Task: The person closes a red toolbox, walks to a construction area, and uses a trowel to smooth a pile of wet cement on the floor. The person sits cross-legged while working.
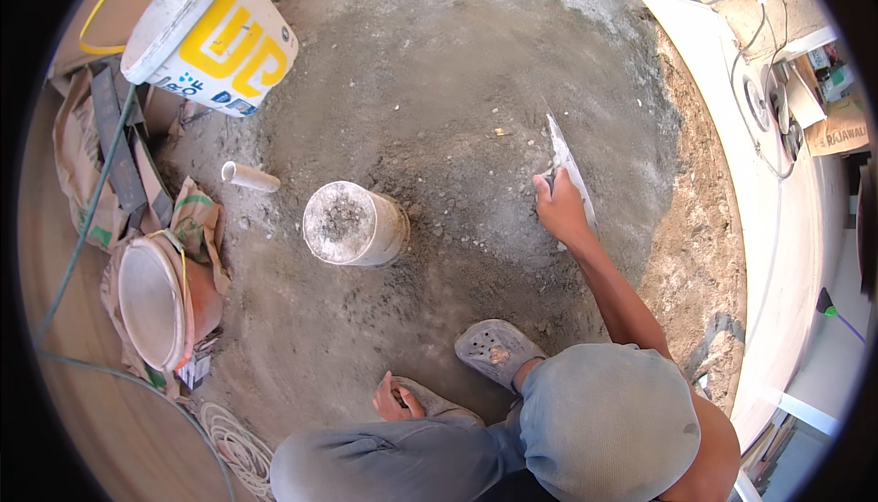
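Two hands in my head view. Right hand [561, 209]: forearm stretched forward, fingers wrapped around the handle of a long-bladed trowel [561, 147], right of the white bucket [389, 230]. Left hand [398, 399]: low beside the left clog [444, 400], fingers curled; whether clenched on anything, I cannot tell.

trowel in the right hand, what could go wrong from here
The trowel in the right hand might gouge the gritty grey ground if its edge digs in. The holed clog on that ground could leave a print if the surface is soft, which the picture cannot settle. Grit on top of the white cylinder might spill if something bumps it.
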A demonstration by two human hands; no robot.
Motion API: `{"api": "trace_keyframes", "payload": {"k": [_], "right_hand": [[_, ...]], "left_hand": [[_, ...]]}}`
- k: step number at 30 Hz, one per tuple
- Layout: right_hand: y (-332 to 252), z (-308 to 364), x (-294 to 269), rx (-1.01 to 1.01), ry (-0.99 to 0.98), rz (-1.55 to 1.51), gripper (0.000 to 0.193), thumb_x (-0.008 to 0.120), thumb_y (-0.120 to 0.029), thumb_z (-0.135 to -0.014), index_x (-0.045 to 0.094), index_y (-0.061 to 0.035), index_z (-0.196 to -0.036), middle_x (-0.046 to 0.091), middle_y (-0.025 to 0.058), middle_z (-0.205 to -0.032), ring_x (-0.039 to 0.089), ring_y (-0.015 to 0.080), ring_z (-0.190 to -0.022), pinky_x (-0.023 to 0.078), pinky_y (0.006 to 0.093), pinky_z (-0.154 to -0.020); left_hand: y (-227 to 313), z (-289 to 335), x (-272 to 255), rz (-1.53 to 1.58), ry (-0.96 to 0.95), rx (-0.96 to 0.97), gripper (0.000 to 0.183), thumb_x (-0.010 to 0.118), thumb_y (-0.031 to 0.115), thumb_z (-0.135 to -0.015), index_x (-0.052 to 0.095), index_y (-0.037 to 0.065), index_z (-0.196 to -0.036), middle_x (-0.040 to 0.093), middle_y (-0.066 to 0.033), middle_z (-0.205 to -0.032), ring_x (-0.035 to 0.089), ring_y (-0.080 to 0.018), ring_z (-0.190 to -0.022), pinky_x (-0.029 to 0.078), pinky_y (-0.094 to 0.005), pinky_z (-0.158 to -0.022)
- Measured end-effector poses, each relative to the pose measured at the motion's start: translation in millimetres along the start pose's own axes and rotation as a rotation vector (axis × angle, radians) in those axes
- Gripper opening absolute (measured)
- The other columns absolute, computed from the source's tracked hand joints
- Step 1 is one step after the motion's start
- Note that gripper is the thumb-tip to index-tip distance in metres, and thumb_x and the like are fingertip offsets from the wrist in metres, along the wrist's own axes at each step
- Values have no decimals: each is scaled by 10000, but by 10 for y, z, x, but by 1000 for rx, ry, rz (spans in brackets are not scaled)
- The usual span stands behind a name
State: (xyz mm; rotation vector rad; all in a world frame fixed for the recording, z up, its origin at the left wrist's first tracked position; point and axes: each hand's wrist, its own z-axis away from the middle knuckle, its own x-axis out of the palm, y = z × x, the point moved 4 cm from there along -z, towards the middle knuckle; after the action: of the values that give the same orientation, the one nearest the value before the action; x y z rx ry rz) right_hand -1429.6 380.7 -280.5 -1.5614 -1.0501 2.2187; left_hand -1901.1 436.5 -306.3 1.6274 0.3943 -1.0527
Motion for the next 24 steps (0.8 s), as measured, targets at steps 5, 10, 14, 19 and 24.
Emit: {"api": "trace_keyframes", "payload": {"k": [5,10,14,19,24], "right_hand": [[-436,66,-310,-230,12,163,312,516,-254,-970,416,33,-1042,603,284,-788,591,485,-772,428,539,-672],[78,639,-838,117,153,-321,220,468,-235,-1007,393,-29,-989,502,76,-680,521,187,-552,440,349,-499],[518,1413,-454,535,43,-617,218,434,-279,-1028,328,-102,-959,439,8,-730,438,83,-511,386,242,-418],[275,1067,290,461,-128,-839,216,430,-269,-1031,303,-102,-980,447,35,-767,419,87,-529,390,264,-437],[-453,307,332,380,-186,-1039,227,446,-272,-1027,323,-92,-964,456,22,-753,425,90,-542,394,264,-446]], "left_hand": [[12,18,-20,-9,1,-38,450,432,318,-980,559,-36,-1228,564,-90,-832,467,-221,-735,397,-401,-699],[0,6,-4,11,45,27,461,471,353,-986,565,-28,-1228,560,-94,-835,478,-212,-729,385,-345,-651],[-34,9,15,13,27,-1,429,447,319,-984,563,-20,-1220,555,-85,-843,455,-220,-679,356,-381,-678],[-41,1,18,5,13,-1,425,412,331,-1012,567,-4,-1224,558,-76,-850,460,-224,-679,359,-398,-691],[-48,-12,-6,12,26,3,371,471,266,-984,573,11,-1233,569,-87,-838,477,-225,-750,385,-373,-700]]}}
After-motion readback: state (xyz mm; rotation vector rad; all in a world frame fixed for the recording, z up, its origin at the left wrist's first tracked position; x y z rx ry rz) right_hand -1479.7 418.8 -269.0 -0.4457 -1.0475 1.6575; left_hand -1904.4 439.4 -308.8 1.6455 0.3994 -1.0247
